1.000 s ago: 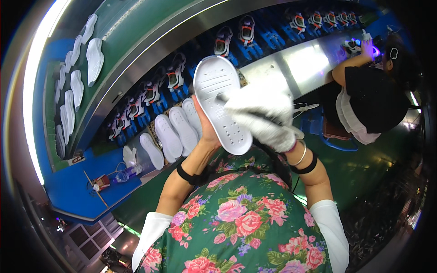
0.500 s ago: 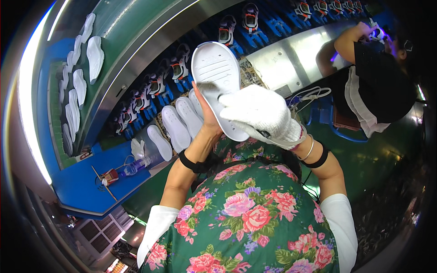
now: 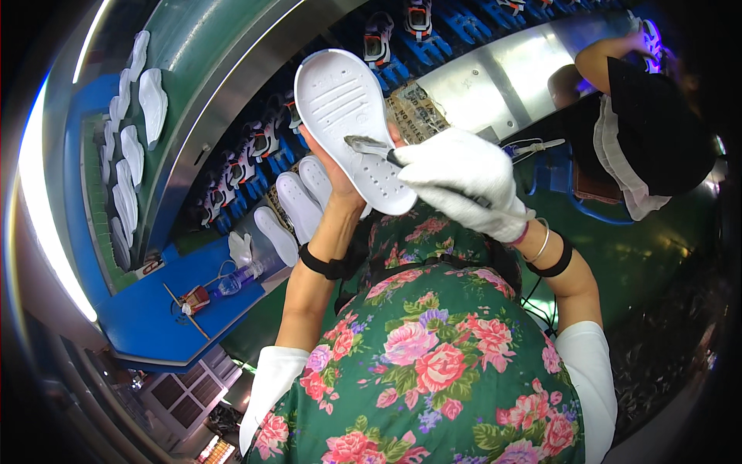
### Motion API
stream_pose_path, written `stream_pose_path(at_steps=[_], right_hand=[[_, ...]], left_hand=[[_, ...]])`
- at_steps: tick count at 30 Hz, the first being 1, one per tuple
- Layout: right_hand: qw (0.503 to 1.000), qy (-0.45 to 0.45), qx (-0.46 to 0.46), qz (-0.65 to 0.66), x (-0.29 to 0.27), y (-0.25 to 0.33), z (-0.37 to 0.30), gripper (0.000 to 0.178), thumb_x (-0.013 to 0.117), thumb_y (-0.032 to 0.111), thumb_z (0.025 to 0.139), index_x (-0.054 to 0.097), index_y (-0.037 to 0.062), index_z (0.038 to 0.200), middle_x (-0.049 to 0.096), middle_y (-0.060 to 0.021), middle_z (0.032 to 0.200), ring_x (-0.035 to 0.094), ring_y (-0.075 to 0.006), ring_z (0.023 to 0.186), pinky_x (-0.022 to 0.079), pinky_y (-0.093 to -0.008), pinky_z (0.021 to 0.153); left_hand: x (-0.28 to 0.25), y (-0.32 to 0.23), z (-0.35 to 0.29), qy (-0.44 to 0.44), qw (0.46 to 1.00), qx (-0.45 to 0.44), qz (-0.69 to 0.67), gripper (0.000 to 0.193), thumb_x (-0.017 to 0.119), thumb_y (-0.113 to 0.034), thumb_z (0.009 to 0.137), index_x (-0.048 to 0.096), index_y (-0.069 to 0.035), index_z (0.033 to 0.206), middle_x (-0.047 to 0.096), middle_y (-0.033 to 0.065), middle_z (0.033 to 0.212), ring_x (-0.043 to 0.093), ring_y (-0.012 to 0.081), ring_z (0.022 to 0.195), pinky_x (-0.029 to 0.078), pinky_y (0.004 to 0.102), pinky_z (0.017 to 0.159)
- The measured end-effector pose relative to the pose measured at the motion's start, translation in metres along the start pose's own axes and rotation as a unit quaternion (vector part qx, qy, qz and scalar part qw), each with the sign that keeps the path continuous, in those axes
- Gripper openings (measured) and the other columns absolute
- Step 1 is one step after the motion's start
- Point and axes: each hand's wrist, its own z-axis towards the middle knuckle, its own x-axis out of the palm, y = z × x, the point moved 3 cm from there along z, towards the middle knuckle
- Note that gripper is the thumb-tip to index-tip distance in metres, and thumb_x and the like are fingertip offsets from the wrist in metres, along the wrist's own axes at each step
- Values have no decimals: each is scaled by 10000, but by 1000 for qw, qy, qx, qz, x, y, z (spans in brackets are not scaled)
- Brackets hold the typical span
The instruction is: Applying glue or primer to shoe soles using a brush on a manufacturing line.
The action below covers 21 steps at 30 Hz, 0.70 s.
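My bare left hand (image 3: 341, 176) grips a white shoe sole (image 3: 334, 87) from beneath and along its edge. The sole is tilted, its inner face with ridges and small holes toward me. In a white knitted glove, my right hand (image 3: 468, 182) is closed round the dark handle of a small brush (image 3: 369, 145). The flat bristle tip lies over the middle of the sole and seems to touch it. Several more white soles (image 3: 298, 204) lie side by side just left of my left forearm.
White shoes on blue racks (image 3: 255, 147) line the far side. At left, soles (image 3: 153, 104) lie on a green conveyor. A blue table (image 3: 147, 317) bears a plastic bottle (image 3: 230, 284). Printed cardboard (image 3: 417, 112) sits behind the sole. On the right, a person (image 3: 649, 131) handles a shoe.
The sole has shifted left and slightly up in view, with both hands. More of the brush shows now, as my right hand has drawn back from the sole's middle.
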Motion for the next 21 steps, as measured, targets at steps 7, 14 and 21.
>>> stream_pose_path(at_steps=[7, 14, 21], right_hand=[[995, 42, -3, 91, 6, 3, -7, 281, 792, 85, 750, 740, 113, 1025, 742, -58, 980, 696, -234, 803, 556, -344, 712], [996, 70, -49, -8, 12, 10, -20, 272, 777, 84, 773, 742, 86, 1043, 732, -112, 1060, 698, -260, 827, 562, -341, 731], [991, 57, -75, -94, 10, 4, -24, 219, 770, 92, 768, 737, 82, 984, 729, -81, 1038, 689, -248, 849, 565, -351, 733]], left_hand=[[1, -10, 13, 91, 990, 2, -110, 1074, 244, -965, 745, 520, -63, 1257, 610, 183, 948, 602, 300, 765, 510, 425, 654], [-9, -11, 25, 111, 986, -45, -116, 1053, 272, -958, 750, 524, -82, 1277, 596, 191, 935, 579, 299, 737, 493, 420, 659], [12, -12, 34, 95, 990, -100, -25, 1072, 246, -944, 773, 506, -52, 1309, 587, 185, 893, 575, 264, 671, 491, 385, 620]])
